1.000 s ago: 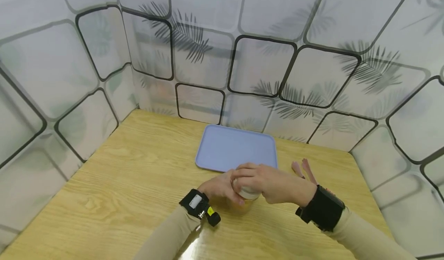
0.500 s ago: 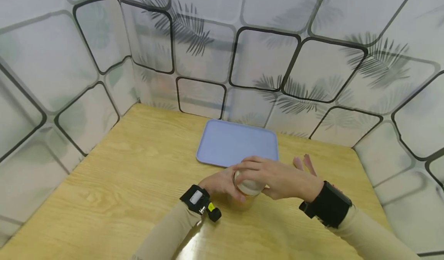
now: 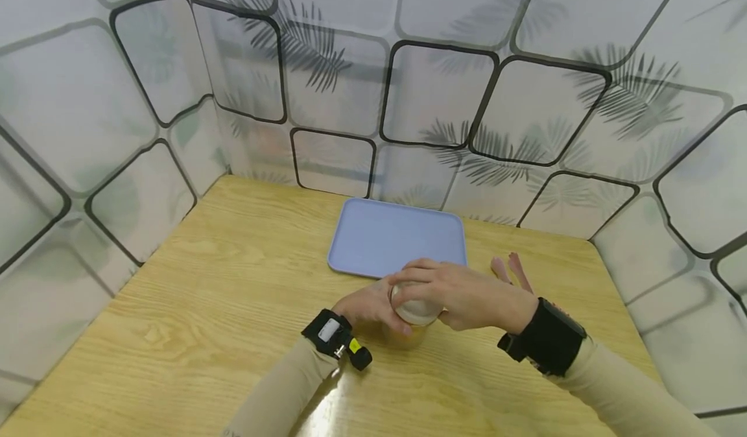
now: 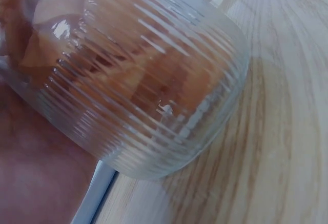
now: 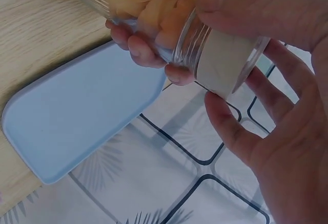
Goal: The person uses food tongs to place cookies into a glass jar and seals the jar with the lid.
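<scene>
A ribbed clear glass jar (image 4: 154,90) holds orange pieces whose exact kind I cannot tell. On its mouth sits a whitish lid (image 5: 225,60) with a clear rim. My left hand (image 3: 370,308) wraps round the jar's body, its fingertips showing on the far side in the right wrist view. From the other side, the thumb and fingers of my right hand (image 3: 467,295) grip the lid by its edge. In the left wrist view the jar tilts just over the wooden table; whether its base touches the wood I cannot tell.
A blue rectangular tray (image 3: 397,236) lies flat behind the hands, near the back wall. To the right, a pink two-armed utensil (image 3: 518,271), partly hidden by the right arm, rests on the wooden table (image 3: 233,281). Patterned curtains (image 3: 438,93) enclose the back and sides.
The right hand's fingers have shifted on the lid, so more of its top shows than a second ago. Both hands stay at the jar, and the head view has moved slightly.
</scene>
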`<act>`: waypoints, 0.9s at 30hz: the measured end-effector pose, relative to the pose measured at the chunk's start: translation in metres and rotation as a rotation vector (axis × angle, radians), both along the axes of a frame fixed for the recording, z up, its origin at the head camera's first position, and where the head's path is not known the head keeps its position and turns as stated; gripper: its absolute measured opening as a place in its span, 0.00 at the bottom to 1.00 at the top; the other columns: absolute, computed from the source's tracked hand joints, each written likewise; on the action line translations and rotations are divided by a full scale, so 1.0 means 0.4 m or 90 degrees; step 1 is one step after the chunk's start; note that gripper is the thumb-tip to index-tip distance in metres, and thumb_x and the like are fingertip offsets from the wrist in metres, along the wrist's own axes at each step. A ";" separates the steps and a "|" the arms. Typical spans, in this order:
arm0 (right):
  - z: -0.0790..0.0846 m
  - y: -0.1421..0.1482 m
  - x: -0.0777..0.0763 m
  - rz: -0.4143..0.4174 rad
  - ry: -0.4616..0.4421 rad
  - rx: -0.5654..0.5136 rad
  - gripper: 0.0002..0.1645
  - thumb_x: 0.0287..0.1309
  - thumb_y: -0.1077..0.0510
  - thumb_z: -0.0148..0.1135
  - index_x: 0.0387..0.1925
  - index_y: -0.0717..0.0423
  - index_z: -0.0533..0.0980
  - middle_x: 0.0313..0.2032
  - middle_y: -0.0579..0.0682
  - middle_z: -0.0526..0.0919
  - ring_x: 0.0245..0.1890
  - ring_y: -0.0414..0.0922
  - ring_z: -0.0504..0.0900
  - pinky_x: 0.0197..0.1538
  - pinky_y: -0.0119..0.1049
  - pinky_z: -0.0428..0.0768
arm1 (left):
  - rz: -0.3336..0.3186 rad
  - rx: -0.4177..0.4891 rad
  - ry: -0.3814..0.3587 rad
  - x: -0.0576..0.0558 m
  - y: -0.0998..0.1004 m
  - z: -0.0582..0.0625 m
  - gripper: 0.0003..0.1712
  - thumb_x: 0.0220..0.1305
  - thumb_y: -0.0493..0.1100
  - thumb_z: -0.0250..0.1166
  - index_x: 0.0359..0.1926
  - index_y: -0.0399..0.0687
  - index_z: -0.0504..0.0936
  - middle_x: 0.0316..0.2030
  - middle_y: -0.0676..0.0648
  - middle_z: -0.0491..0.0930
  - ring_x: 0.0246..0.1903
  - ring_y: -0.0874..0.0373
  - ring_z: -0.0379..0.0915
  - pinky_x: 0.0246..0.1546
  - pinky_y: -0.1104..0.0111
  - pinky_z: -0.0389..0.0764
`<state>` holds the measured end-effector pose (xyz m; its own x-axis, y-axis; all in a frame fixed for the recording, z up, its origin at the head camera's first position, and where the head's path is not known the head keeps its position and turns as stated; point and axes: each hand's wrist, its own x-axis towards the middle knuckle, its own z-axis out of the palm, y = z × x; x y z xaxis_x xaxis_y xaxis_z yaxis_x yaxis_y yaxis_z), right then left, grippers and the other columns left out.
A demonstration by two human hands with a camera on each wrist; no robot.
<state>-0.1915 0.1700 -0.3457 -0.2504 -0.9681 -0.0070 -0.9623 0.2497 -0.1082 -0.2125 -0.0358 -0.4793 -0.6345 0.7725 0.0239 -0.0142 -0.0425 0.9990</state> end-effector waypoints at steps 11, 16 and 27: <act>-0.002 -0.010 0.001 -0.060 -0.012 -0.010 0.44 0.36 0.66 0.82 0.60 0.41 0.77 0.63 0.50 0.78 0.62 0.53 0.75 0.57 0.48 0.82 | 0.009 -0.005 0.039 0.000 0.002 0.005 0.52 0.45 0.28 0.76 0.72 0.41 0.62 0.58 0.45 0.76 0.54 0.59 0.74 0.60 0.65 0.73; -0.008 -0.022 0.011 -0.116 0.033 -0.027 0.41 0.44 0.47 0.83 0.62 0.44 0.77 0.54 0.52 0.80 0.50 0.52 0.78 0.49 0.44 0.82 | -0.016 0.035 0.047 -0.002 0.003 0.002 0.49 0.45 0.29 0.75 0.69 0.38 0.65 0.59 0.44 0.74 0.55 0.57 0.73 0.62 0.63 0.73; -0.012 -0.052 0.053 -0.307 0.002 0.020 0.43 0.51 0.33 0.74 0.61 0.54 0.77 0.45 0.54 0.78 0.37 0.49 0.73 0.39 0.39 0.78 | -0.017 0.027 0.061 0.001 0.000 -0.004 0.50 0.45 0.31 0.75 0.71 0.41 0.64 0.59 0.45 0.76 0.54 0.59 0.75 0.63 0.64 0.75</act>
